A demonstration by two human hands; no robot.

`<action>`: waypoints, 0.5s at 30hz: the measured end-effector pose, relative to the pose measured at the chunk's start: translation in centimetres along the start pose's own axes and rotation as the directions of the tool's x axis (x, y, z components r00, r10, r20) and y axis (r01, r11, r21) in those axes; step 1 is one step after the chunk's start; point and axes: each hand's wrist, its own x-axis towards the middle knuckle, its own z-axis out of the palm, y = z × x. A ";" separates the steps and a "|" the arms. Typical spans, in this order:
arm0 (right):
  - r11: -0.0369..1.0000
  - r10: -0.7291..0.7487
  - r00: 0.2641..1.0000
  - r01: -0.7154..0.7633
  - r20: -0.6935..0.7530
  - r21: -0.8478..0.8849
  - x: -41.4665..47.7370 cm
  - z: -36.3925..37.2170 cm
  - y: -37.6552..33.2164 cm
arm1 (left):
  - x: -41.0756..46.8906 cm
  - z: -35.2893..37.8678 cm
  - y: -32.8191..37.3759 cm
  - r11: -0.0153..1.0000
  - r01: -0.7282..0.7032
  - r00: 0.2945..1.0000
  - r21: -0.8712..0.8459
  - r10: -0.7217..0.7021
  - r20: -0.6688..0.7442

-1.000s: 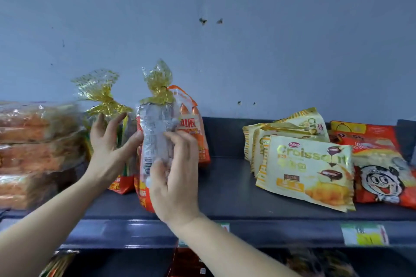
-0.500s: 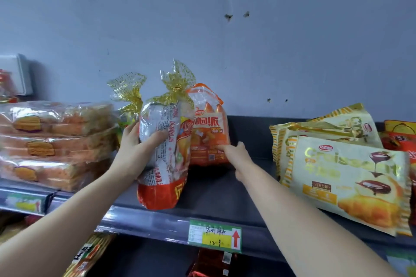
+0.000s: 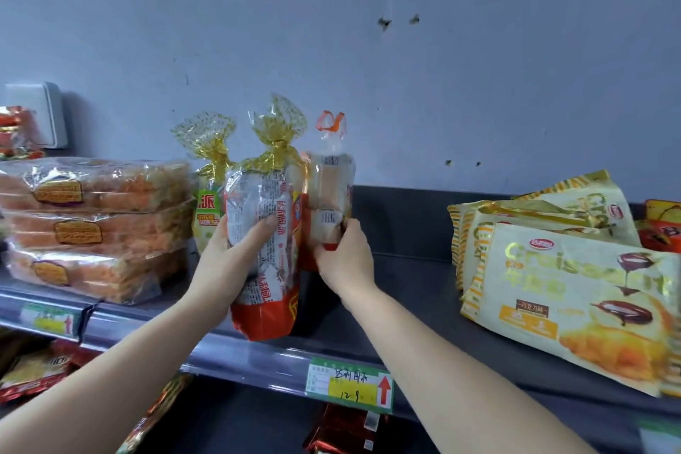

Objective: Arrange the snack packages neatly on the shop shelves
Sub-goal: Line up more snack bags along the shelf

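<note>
Two upright bags are held at the dark shelf (image 3: 405, 269). At the front edge, the gold-tied red bag (image 3: 265, 310) is gripped by the left hand (image 3: 221, 265), with fingers (image 3: 263, 228) curled round it. Just beside it, the orange-handled bag (image 3: 329, 195) is clasped low by the right hand (image 3: 344, 262).
</note>
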 end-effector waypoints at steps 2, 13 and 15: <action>0.999 0.043 0.999 -0.042 0.031 -0.014 -0.1 -0.4 0.9 | -0.2 0.4 -0.2 0.999 0.013 1.000 0.031 -0.014 0.026; 0.930 0.155 0.984 -0.115 -0.087 0.349 -0.3 -2.9 -0.3 | 0.2 4.4 -1.2 0.878 0.235 0.961 0.417 -0.275 0.036; 0.883 0.101 0.983 -0.018 -0.153 0.470 -1.1 -3.1 -2.2 | 0.0 4.5 -0.9 0.865 0.251 0.949 0.435 -0.308 0.065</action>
